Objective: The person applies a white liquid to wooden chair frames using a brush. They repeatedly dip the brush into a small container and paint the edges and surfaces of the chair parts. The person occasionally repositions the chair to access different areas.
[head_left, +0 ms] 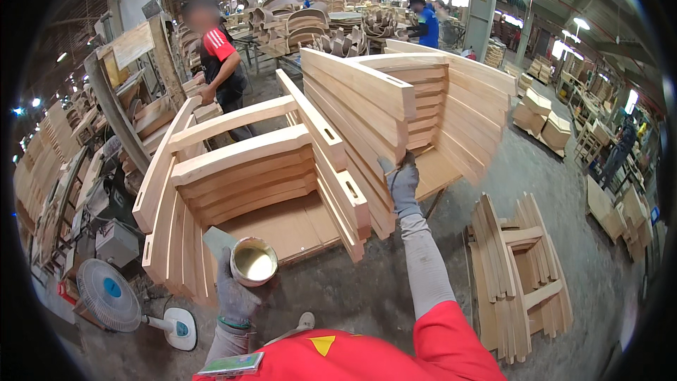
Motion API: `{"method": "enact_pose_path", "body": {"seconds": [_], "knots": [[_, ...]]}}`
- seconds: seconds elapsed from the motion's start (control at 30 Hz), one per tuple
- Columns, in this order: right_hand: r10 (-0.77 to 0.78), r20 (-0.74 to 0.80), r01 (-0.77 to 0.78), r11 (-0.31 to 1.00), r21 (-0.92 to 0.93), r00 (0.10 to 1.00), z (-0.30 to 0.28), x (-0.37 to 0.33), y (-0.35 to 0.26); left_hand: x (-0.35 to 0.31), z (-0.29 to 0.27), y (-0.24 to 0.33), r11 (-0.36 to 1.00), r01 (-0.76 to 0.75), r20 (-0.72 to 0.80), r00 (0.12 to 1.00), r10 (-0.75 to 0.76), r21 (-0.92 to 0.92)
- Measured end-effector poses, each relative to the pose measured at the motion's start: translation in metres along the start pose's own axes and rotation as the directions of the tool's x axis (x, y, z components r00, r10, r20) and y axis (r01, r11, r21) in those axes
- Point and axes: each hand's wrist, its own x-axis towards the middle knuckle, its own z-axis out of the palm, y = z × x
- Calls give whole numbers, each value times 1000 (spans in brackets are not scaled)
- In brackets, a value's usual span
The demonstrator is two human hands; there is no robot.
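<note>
My left hand (238,295), in a grey glove, is closed around a small round tub (254,262) of pale yellowish paste. A flat pale grey-green piece (218,242) sticks up beside the tub from the same hand; its kind I cannot make out. My right hand (403,187), gloved with dark fingertips, has its fingers bent around the lower near edge of a stacked wooden frame (358,83). Another stack of wooden frames (243,155), with slotted side rails and curved crosspieces, stands just beyond my left hand on a brown board (282,224).
A smaller pile of wooden frames (518,275) lies on the floor at right. A standing fan (109,295) and a grey box (117,243) are at left. One person (217,56) works beyond the left stack, another in blue (427,25) farther back. A column (481,17) rises behind.
</note>
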Motion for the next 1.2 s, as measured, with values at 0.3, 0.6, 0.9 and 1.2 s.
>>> {"method": "enact_pose_path", "body": {"seconds": [0.3, 0.6, 0.9, 1.2], "knots": [[81, 36, -76, 990, -115, 996, 1, -2, -3, -15, 5, -7, 999, -53, 32, 998, 53, 4], [4, 23, -4, 1000, 16, 1000, 2, -2, -5, -5, -28, 11, 855, -300, 38, 949, 314, 423], [14, 20, -11, 992, -124, 1000, 6, -2, 10, -7, -48, 47, 980, -180, -136, 972, 189, 80], [36, 71, -39, 999, 33, 997, 4, 7, 30, -31, -34, 72, 540, -392, 139, 883, 449, 745]]}}
